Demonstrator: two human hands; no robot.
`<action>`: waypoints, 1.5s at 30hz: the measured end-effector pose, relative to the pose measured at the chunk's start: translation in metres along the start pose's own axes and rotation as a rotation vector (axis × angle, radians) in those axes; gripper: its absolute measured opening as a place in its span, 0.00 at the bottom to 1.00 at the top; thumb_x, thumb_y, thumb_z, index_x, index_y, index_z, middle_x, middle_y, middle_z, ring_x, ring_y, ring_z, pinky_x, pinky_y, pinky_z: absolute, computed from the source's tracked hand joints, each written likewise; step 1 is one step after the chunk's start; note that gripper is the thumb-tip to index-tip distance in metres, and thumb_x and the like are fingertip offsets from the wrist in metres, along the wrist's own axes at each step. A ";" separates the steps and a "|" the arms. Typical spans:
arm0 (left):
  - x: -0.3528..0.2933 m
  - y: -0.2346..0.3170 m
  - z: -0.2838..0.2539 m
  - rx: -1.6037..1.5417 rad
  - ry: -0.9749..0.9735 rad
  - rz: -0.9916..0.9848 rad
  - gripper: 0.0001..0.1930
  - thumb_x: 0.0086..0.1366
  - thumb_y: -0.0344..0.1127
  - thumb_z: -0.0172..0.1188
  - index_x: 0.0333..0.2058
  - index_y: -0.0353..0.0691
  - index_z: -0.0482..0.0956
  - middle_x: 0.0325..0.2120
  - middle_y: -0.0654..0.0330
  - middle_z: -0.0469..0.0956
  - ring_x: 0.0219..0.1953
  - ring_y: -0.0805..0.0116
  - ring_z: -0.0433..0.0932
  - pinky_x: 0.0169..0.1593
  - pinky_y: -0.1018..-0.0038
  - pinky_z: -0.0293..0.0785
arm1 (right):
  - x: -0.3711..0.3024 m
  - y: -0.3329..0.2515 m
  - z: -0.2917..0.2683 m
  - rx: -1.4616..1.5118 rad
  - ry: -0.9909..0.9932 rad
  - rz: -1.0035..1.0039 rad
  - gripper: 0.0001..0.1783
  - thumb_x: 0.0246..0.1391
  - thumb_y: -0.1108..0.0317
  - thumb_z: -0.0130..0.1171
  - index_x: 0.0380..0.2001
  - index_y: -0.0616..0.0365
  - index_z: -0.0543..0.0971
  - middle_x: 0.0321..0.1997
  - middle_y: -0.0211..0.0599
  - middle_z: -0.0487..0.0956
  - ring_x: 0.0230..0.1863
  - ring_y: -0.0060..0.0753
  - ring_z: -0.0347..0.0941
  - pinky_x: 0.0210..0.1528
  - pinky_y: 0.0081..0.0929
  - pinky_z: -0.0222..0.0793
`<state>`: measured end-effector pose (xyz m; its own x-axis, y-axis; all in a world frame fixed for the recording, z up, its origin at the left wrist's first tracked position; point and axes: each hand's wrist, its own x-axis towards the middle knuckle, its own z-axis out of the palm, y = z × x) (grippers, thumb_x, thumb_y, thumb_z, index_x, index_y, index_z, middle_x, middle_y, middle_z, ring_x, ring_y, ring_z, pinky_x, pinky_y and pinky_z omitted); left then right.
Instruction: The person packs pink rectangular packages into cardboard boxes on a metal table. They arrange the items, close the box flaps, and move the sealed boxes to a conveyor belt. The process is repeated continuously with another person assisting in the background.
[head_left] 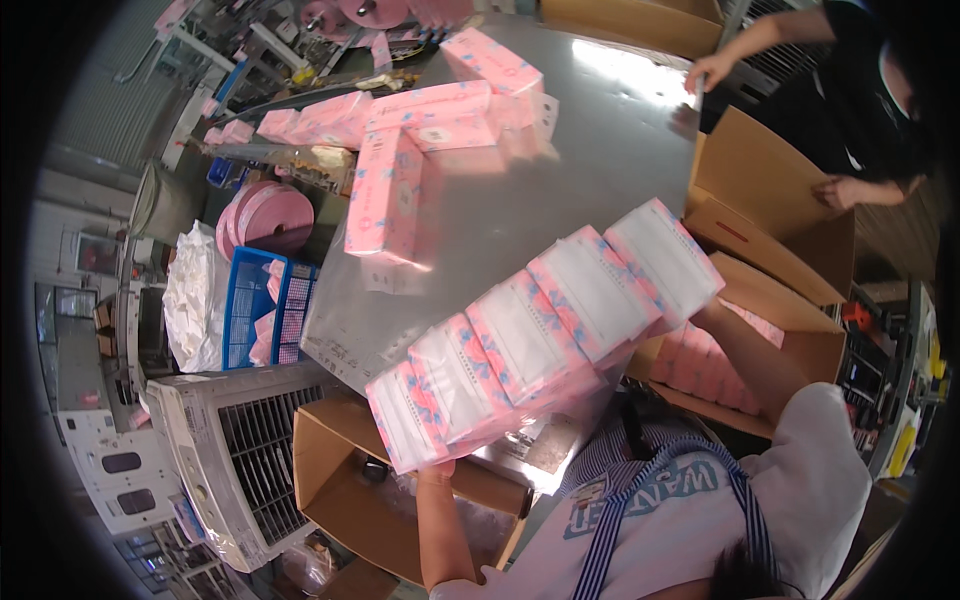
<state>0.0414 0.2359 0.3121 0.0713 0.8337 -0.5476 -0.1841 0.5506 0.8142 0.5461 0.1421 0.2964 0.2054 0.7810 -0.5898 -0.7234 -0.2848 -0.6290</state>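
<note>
Between my two hands I hold a slanting row of several pink-and-white tissue packs (527,338), pressed side by side with their white faces up. At the near left end of the row, my left hand (437,472) grips the last pack from below, its fingers mostly hidden. My right hand (710,314) clasps the far right end, partly covered by the packs. The row is over the near edge of the metal table (590,160). Just right of my right hand, an open cardboard box (790,345) holds more pink packs.
Loose pink tissue packs (385,195) lie at the table's far left, by a conveyor (290,150). A co-worker's hand (843,192) touches a raised box flap (755,170). Below my left hand is an open carton (335,470); a blue crate (243,310) stands left.
</note>
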 end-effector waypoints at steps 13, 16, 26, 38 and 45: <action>0.017 0.034 0.176 0.068 -0.577 -0.199 0.31 0.67 0.57 0.44 0.62 0.45 0.59 0.59 0.58 0.65 0.60 0.57 0.64 0.62 0.53 0.61 | -0.242 -0.032 -0.143 0.150 0.554 -0.607 0.34 0.63 0.46 0.44 0.64 0.57 0.58 0.64 0.41 0.64 0.64 0.40 0.62 0.63 0.40 0.61; 0.014 0.005 0.250 0.149 -0.745 -0.330 0.30 0.67 0.57 0.44 0.62 0.46 0.60 0.58 0.57 0.66 0.59 0.57 0.65 0.61 0.53 0.62 | -0.318 -0.016 -0.193 0.196 0.704 -0.689 0.34 0.63 0.46 0.45 0.64 0.57 0.58 0.64 0.41 0.64 0.64 0.40 0.62 0.63 0.40 0.61; -0.007 -0.194 0.380 0.483 -0.808 -0.914 0.26 0.66 0.54 0.49 0.57 0.47 0.68 0.54 0.58 0.72 0.56 0.59 0.69 0.60 0.54 0.63 | -0.330 0.129 -0.310 0.327 1.003 -0.267 0.27 0.63 0.52 0.48 0.56 0.61 0.69 0.50 0.40 0.76 0.50 0.34 0.73 0.53 0.32 0.70; -0.046 -0.177 0.505 1.935 -1.143 0.967 0.35 0.56 0.58 0.59 0.58 0.45 0.67 0.54 0.55 0.71 0.57 0.50 0.64 0.60 0.60 0.61 | -0.284 -0.049 -0.286 -1.721 0.516 0.032 0.45 0.32 0.63 0.73 0.58 0.30 0.67 0.62 0.31 0.64 0.64 0.46 0.57 0.59 0.50 0.59; -0.030 -0.249 0.450 1.785 -0.906 1.185 0.36 0.60 0.56 0.55 0.63 0.50 0.59 0.65 0.51 0.54 0.66 0.51 0.51 0.62 0.40 0.47 | -0.283 -0.014 -0.290 -1.515 0.818 -0.228 0.46 0.34 0.52 0.73 0.60 0.42 0.64 0.62 0.39 0.63 0.65 0.51 0.55 0.61 0.49 0.58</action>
<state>0.5263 0.0933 0.2128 0.9702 0.2233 -0.0944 0.2369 -0.9561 0.1724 0.6892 -0.2355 0.3255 0.8063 0.5526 -0.2108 0.4753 -0.8175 -0.3251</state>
